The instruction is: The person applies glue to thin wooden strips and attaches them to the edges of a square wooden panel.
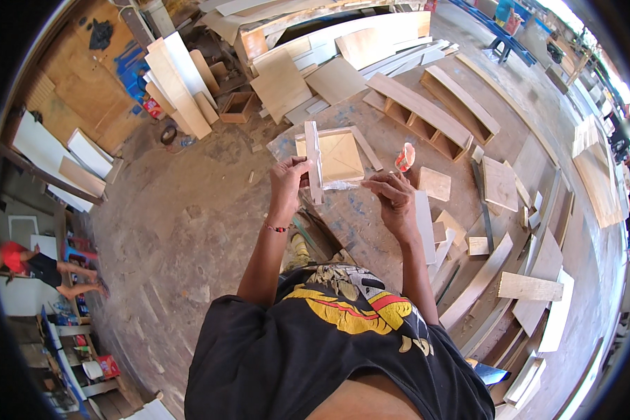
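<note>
My left hand (289,183) grips a narrow wooden strip (313,185) upright between thumb and fingers. White paste, like glue, runs along the strip's right edge. Just behind the strip, on the work surface, lies a shallow square wooden tray (341,155) with a raised rim. My right hand (393,201) is to the right of the strip, fingers drawn together and pointing left. Whitish material shows between its fingertips and the strip; whether the fingers hold a small tool is too fine to make out. An orange-and-white cup or packet (404,157) stands beyond my right hand.
Wooden shelf frames (420,119) and small square blocks (435,183) lie to the right, with many loose boards (532,287). Leaning panels (178,87) and stacked sheets (343,56) stand at the back. Another person (38,266) is at the far left.
</note>
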{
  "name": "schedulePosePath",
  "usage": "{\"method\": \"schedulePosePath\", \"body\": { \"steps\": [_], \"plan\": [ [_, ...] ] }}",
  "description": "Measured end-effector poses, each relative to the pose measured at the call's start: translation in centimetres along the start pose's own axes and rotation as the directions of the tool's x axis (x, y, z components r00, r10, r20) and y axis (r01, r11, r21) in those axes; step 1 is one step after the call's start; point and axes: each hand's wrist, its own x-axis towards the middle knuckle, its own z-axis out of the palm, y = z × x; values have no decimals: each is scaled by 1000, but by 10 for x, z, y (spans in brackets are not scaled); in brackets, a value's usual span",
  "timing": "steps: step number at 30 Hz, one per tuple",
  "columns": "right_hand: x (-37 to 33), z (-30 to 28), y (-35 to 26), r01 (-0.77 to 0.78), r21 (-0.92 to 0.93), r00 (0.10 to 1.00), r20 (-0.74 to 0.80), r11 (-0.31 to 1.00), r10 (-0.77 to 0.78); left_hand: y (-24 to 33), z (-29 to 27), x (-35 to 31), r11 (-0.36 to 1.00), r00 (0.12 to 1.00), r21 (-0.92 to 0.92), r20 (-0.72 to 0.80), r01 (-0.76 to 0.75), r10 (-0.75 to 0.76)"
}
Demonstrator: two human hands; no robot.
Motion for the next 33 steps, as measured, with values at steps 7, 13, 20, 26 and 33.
{"method": "schedulePosePath", "body": {
  "steps": [7,13,20,26,33],
  "plan": [
    [2,-6,-5,-38,99,999,38,994,35,2,-5,0,997,999,-52,-3,48,-48],
    [11,5,-5,-49,-75,994,-100,996,42,2,2,-4,999,1000,32,9,4,-5],
    [8,6,-6,-32,-66,999,-10,997,31,4,4,-1,999,1000,34,6,9,-9],
    [6,0,-6,25,85,998,49,996,-30,5,-8,12,996,999,-78,-20,44,-46],
    [8,3,-9,-132,151,990,-31,980,138,2,-15,15,991,996,-106,32,83,-80]
  ]
}}
